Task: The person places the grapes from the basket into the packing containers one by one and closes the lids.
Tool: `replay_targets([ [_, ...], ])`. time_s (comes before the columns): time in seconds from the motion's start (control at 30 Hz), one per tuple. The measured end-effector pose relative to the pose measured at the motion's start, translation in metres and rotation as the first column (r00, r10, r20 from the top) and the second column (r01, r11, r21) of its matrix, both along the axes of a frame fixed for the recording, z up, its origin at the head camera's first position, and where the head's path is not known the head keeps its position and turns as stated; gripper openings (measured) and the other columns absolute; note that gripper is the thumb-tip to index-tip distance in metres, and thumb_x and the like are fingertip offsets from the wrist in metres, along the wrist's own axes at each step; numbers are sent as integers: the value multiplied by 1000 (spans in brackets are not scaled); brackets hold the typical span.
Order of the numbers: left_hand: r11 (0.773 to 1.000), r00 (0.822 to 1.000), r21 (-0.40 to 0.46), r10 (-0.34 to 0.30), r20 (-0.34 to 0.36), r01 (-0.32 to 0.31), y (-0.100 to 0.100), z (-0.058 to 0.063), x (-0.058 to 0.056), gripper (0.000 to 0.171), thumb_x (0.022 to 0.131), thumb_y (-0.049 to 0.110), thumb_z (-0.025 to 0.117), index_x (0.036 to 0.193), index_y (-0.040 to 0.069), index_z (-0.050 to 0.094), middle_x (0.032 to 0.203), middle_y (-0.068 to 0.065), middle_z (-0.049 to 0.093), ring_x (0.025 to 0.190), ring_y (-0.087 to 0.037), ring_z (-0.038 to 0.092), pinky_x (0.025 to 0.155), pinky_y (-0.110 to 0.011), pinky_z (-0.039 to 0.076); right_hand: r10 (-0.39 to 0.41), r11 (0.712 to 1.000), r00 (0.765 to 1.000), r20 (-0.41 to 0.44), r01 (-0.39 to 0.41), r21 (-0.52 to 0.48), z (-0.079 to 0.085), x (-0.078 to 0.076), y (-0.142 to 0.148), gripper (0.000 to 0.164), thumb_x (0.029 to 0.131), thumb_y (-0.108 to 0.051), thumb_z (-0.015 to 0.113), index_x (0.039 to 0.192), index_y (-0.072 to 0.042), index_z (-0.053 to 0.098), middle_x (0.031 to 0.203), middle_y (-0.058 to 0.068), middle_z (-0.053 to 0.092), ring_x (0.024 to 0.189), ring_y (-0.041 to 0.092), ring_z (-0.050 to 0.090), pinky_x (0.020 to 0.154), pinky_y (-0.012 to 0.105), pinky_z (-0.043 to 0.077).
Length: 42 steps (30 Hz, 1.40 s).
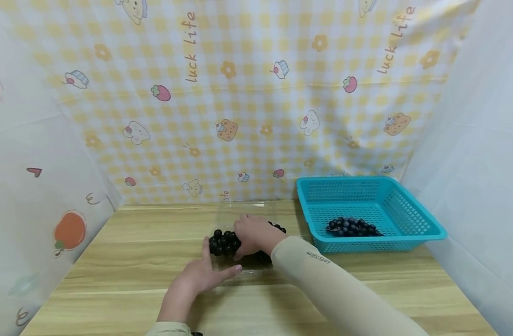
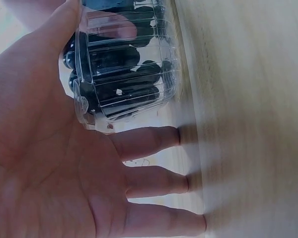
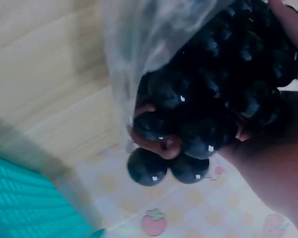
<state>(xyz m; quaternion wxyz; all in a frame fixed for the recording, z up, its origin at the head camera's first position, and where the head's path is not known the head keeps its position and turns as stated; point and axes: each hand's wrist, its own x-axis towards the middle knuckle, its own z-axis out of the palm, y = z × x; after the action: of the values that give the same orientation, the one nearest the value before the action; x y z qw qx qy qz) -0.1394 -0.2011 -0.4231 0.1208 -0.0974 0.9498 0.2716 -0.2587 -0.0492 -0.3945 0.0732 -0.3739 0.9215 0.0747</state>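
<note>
A clear plastic clamshell box (image 1: 245, 272) stands on the table with its lid raised at the back. Dark grapes (image 1: 224, 243) fill the box and bulge above its left rim. My left hand (image 1: 197, 274) is at the front left corner of the box, its fingers straight and spread; the left wrist view shows the box wall (image 2: 129, 94) against it. Reaching down into the box, my right hand (image 1: 256, 234) grips a bunch of grapes (image 3: 208, 84). Fingertips (image 3: 170, 147) curl round the bunch in the right wrist view.
To the right on the table is a blue-green plastic basket (image 1: 433, 232) with slotted walls. A smaller bunch of dark grapes (image 1: 352, 227) lies inside it. A checked cloth (image 1: 256, 116) hangs behind the wooden table (image 1: 147, 252), and pale cloths hang on both sides.
</note>
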Motion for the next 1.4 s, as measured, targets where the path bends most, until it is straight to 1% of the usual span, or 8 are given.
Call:
replay_targets([
  [0.17,1000,1000,11,4,2,-4,-1,-2,1,145,81,85,70,169,-1,-6,114,-37,72,92,-35,73,89,-58,60,-7,1000,1000,14,7,16,-4,-4,-1,93,86,-73,76,152,-12,53,147,6,55,139,23,54,117,38,50],
  [0.27,1000,1000,16,-1,-3,1,-2,-2,1,145,81,85,70,169,-2,-6,117,-39,71,96,-39,74,92,-60,60,-13,1000,1000,21,13,5,-7,-7,-1,96,86,-72,76,156,-13,48,152,6,53,143,23,51,119,38,49],
  [0.63,1000,1000,2,-11,-15,11,-4,2,-1,143,83,83,70,168,-3,-5,121,-40,69,97,-39,74,90,-59,60,-9,1000,1000,14,9,-27,-11,-14,-2,98,81,-77,77,155,-19,49,149,4,55,138,20,53,115,39,53],
  [0.83,1000,1000,12,-10,-24,10,-2,-1,0,142,82,82,71,169,-2,-4,117,-38,71,95,-38,73,88,-58,60,0,1000,1000,24,0,8,1,-13,3,110,76,-85,74,160,-20,45,156,7,52,141,22,53,115,41,53],
  [0.97,1000,999,14,-14,-33,15,-2,0,0,141,83,81,71,169,-2,-3,127,-40,67,106,-46,73,95,-63,58,-1,1000,1000,22,1,26,7,-9,5,109,77,-84,75,161,-22,44,158,7,51,145,24,52,118,43,52],
  [1.13,999,1000,27,-21,-22,21,-3,3,0,142,83,81,72,169,-2,-5,134,-40,65,106,-47,73,96,-64,57,24,998,1000,-6,-24,54,11,-8,5,111,76,-84,76,164,-24,41,160,6,52,147,25,52,119,45,50],
  [1.3,999,1000,25,-26,-12,26,-4,3,-1,141,84,81,71,169,-1,-6,132,-40,66,103,-45,74,95,-64,58,58,994,997,-54,-52,101,16,-7,6,113,77,-86,73,165,-26,38,161,5,54,146,23,54,119,43,51],
  [1.4,999,1000,27,-27,-1,27,-4,2,-1,141,83,81,71,169,-1,-6,127,-39,68,100,-43,74,94,-64,58,51,992,998,-40,-46,119,20,-5,7,114,76,-86,74,166,-27,36,161,3,54,147,22,55,119,42,51],
])
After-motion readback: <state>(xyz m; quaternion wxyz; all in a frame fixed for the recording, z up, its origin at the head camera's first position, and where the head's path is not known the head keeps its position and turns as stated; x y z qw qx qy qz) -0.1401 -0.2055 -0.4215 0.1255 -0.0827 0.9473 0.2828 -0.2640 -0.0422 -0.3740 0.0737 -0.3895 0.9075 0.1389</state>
